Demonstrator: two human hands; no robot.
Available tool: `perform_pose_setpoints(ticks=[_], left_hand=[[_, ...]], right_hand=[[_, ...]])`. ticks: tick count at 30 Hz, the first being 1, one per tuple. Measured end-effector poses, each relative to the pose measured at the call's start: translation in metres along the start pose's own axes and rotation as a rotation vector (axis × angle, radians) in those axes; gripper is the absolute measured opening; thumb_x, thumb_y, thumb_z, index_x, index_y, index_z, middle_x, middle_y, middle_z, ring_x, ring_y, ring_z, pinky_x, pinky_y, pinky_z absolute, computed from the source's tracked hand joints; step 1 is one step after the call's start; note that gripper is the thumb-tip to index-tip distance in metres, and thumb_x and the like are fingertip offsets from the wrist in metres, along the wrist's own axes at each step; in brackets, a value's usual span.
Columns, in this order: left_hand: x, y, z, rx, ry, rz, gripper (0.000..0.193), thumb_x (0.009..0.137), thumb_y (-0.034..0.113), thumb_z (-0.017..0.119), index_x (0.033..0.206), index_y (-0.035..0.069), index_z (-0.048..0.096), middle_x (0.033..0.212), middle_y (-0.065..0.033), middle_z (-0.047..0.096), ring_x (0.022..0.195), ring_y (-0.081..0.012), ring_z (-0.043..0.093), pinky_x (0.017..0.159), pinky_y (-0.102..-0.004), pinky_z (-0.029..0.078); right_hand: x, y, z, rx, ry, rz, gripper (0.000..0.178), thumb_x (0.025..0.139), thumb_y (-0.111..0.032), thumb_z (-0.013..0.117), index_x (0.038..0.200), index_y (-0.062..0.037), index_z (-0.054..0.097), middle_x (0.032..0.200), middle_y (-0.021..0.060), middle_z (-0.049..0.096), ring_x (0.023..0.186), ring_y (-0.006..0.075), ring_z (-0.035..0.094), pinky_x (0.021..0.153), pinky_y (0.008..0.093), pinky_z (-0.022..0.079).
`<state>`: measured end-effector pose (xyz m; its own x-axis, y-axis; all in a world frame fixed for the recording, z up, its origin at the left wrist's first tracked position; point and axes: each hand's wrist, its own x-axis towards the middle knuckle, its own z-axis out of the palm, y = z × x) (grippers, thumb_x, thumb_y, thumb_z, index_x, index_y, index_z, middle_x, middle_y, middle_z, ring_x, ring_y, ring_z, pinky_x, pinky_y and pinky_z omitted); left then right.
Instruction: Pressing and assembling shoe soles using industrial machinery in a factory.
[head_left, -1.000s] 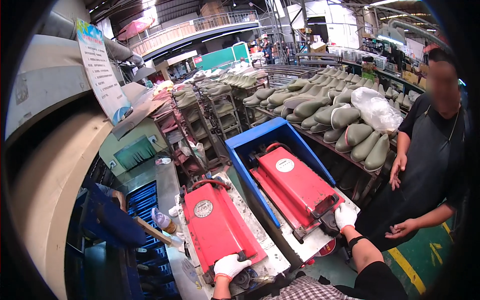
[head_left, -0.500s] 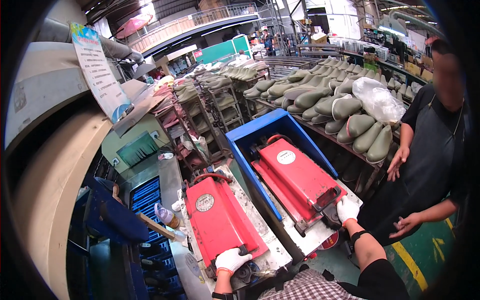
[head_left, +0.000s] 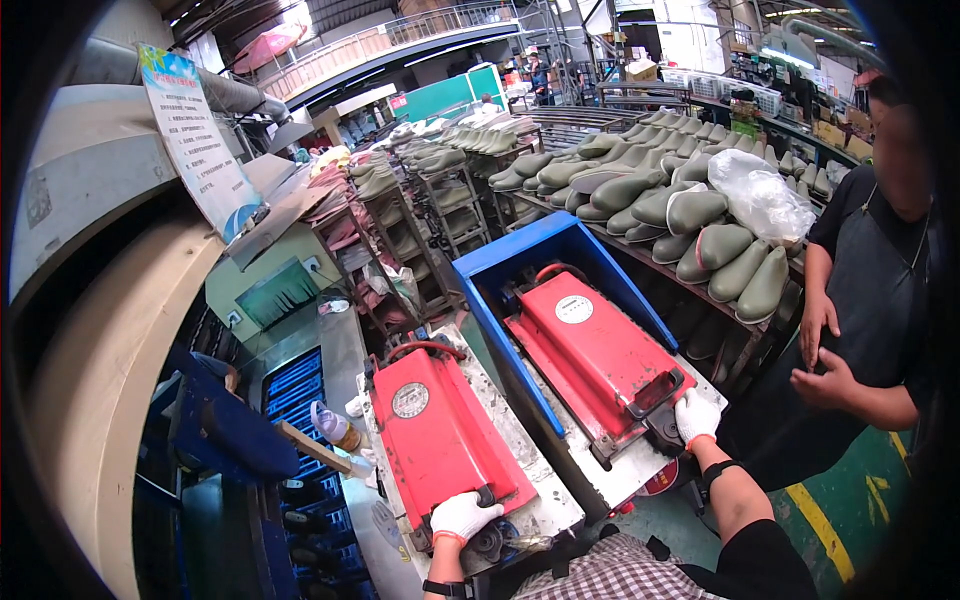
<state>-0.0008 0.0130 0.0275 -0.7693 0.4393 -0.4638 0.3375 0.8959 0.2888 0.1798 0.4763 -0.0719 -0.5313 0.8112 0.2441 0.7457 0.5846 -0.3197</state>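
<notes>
Two long red metal covers lie side by side, each on a pale, stained bench. My left hand point(head_left: 467, 517), in a white knitted glove, is closed over the black handle at the near end of the left red cover point(head_left: 420, 425). My right hand point(head_left: 697, 417), gloved alike, lies against the near right corner of the right red cover point(head_left: 590, 350). It is beside that cover's black handle point(head_left: 655, 394) and black corner fitting; its fingertips are partly hidden. Each cover bears a round pale label and has a red hose at its far end.
A blue metal guard point(head_left: 520, 250) surrounds the far and side edges of the right cover. Olive-green boots point(head_left: 640, 200) fill racks behind, with a clear plastic bag point(head_left: 755, 195) on them. At right stands a person in a dark apron point(head_left: 840, 330). A bottle point(head_left: 335, 428) is at left.
The other person's hands have come together in front of the apron. Both my hands stay in the same places on the red covers.
</notes>
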Motion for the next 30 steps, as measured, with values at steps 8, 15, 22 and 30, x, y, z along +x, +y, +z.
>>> perform_pose_setpoints(ticks=[8,15,22,30], left_hand=[[0.003,0.002,-0.001,0.011,-0.001,-0.008,0.065,0.079,0.067,0.069,0.104,0.009,0.079,0.106,-0.0194,0.077,0.102,-0.0359,0.074,0.09,-0.0453,0.056],[0.002,0.003,-0.001,0.003,-0.015,0.009,0.066,0.079,0.068,0.067,0.106,0.009,0.079,0.108,-0.0187,0.077,0.103,-0.0355,0.073,0.091,-0.0452,0.056],[0.001,-0.003,0.002,0.009,-0.011,0.001,0.065,0.082,0.069,0.066,0.111,0.012,0.078,0.115,-0.0178,0.076,0.108,-0.0362,0.072,0.095,-0.0473,0.056],[0.001,-0.022,0.007,-0.011,-0.008,0.023,0.07,0.081,0.071,0.066,0.112,0.009,0.077,0.113,-0.0179,0.076,0.107,-0.0353,0.073,0.094,-0.0462,0.056]], right_hand=[[0.003,0.003,0.007,0.015,0.062,0.006,0.022,0.093,-0.029,0.057,0.093,-0.0112,0.069,0.083,0.0204,0.072,0.08,0.0405,0.071,0.077,0.0528,0.054],[0.001,0.001,0.0,-0.015,0.05,0.009,0.022,0.094,-0.031,0.057,0.092,-0.0117,0.068,0.079,0.0209,0.071,0.077,0.0406,0.071,0.077,0.0542,0.053],[0.001,-0.011,-0.01,-0.029,0.018,0.008,0.025,0.094,-0.032,0.057,0.1,-0.0123,0.071,0.085,0.0219,0.074,0.082,0.0413,0.072,0.081,0.0527,0.054],[-0.005,-0.016,-0.001,-0.037,-0.006,0.003,0.028,0.096,-0.032,0.054,0.098,-0.0089,0.07,0.091,0.0218,0.075,0.085,0.0408,0.072,0.082,0.0527,0.053]])
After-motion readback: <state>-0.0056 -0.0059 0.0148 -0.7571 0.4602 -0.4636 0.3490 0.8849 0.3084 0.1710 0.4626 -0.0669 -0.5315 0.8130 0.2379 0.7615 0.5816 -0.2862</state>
